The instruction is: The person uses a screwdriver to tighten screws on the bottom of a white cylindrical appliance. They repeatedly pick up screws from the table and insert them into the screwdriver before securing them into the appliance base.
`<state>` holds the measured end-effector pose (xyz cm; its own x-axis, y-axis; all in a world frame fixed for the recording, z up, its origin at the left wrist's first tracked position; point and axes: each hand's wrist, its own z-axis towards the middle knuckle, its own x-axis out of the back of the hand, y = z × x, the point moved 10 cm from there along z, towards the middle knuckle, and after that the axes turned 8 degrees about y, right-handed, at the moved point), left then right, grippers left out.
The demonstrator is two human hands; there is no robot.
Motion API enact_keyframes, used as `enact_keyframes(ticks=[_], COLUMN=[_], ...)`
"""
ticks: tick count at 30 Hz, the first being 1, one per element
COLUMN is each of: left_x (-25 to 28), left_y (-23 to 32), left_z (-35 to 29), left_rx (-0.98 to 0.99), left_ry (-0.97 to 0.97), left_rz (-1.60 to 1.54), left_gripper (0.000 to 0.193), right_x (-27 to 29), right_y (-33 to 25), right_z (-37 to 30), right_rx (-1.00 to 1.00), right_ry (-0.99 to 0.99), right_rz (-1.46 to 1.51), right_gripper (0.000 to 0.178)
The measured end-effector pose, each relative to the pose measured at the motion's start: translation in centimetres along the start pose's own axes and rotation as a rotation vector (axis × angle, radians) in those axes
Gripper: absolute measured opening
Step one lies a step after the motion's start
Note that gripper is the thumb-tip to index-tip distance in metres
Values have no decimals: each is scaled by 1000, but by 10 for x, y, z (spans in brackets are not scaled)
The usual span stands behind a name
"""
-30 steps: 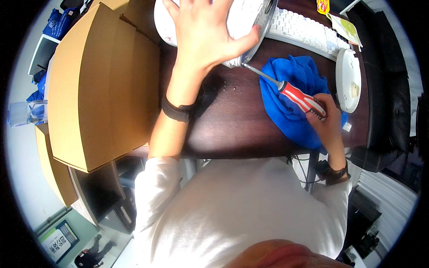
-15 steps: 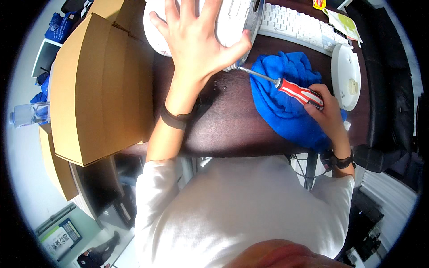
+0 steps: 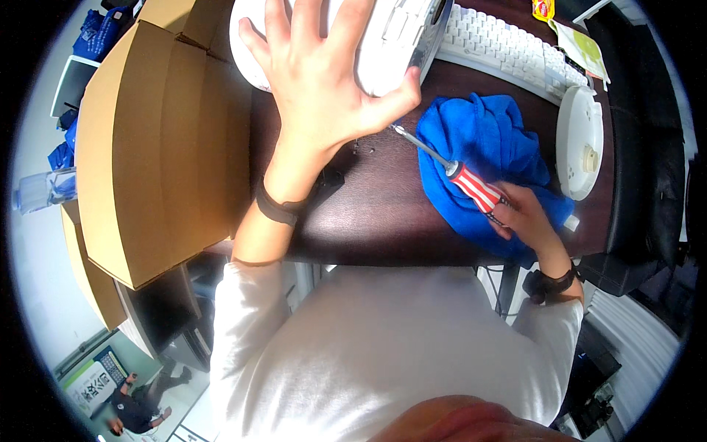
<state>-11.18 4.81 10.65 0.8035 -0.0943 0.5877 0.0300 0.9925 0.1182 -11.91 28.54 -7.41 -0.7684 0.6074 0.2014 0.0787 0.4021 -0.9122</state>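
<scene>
Head view, the only one. Right hand (image 3: 526,217): fingers curled closed round the red-and-white handle of a screwdriver (image 3: 477,189). Left hand (image 3: 320,96): fingers splayed wide, laid back-up over a white rounded device (image 3: 379,74); pressing or merely resting, cannot tell; upper fingertips cut off by the top of the view. Key relation: from the right fingers, points up and to the left, long axis slanting from lower right to upper left, tip just beside the base of the left thumb and near the device's lower edge. Touching there or just short of it: cannot tell, with the thumb side of the hand in the way. Right hand at the handle end, left hand nearer the tip. Device at the top of the view, up-left of the right fingers, above the bare stretch of dark table (image 3: 361,210). Shaft and handle cross over the blue cloth (image 3: 482,132). Counted: screwdriver, one; device, one; blue cloth, one; white keyboard (image 3: 508,55), one, beyond the cloth; white round cover (image 3: 571,158), one, at the right, inner face showing. Packets at upper right, two: yellow-and-red (image 3: 543,9), green-and-white (image 3: 582,48). Dark bits (image 3: 372,150) on the table left of the cloth: a few, too small to count surely. Black wristbands, two, one per wrist. Large cardboard box (image 3: 162,155), one, left of the left forearm.
</scene>
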Motion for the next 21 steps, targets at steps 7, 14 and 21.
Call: enact_keyframes(ticks=[7, 14, 21], left_x=[4, 3, 3], left_y=[8, 5, -2], left_z=[-1, -4, -5], left_rx=[-74, -100, -36], left_ry=[38, 70, 69], left_rz=[55, 90, 14], left_gripper=[73, 72, 71], right_x=[18, 11, -10], right_y=[-17, -40, 16], right_z=[-5, -20, -13], right_rx=[200, 312, -268], right_ry=[233, 271, -15], right_rz=[-79, -416, 631], right_gripper=[43, 42, 45])
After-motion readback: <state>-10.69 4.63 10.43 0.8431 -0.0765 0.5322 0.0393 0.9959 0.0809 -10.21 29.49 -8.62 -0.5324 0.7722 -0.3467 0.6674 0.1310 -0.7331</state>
